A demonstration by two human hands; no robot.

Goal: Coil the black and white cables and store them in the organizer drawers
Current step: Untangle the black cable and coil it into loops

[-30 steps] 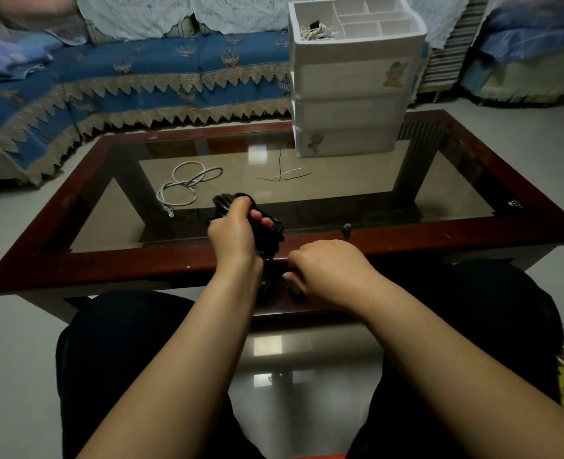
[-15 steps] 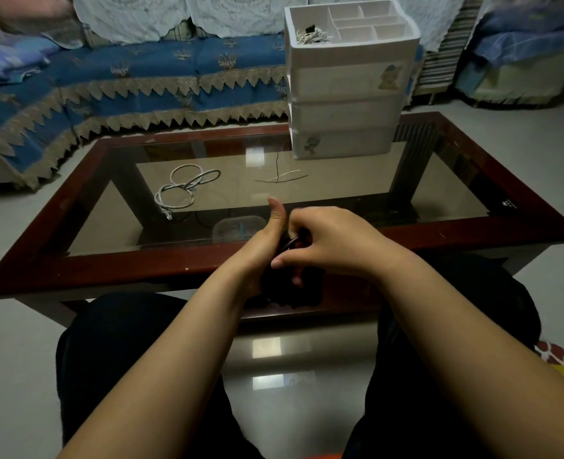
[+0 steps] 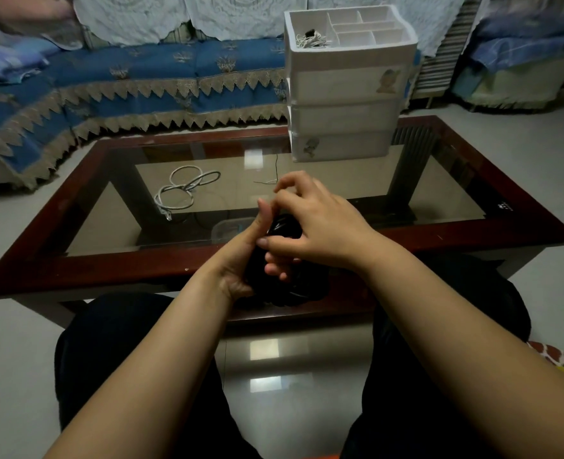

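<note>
So you've got the black cable (image 3: pixel 285 260) bundled up in your left hand (image 3: pixel 241 256), palm wrapped around the coil and thumb sticking up, right over the near edge of the table (image 3: pixel 108 270). Your right hand (image 3: pixel 310 226) is on top of the same bundle, thumb and fingers pinching at it, so both hands are together on that one coil. The white cable (image 3: pixel 183 190) is lying loose on the glass toward the left side, well apart from your hands. The organizer (image 3: pixel 347 91) sits at the far edge, drawers closed, with a small tangle of cord (image 3: pixel 312 39) in its top tray's left compartment
</note>
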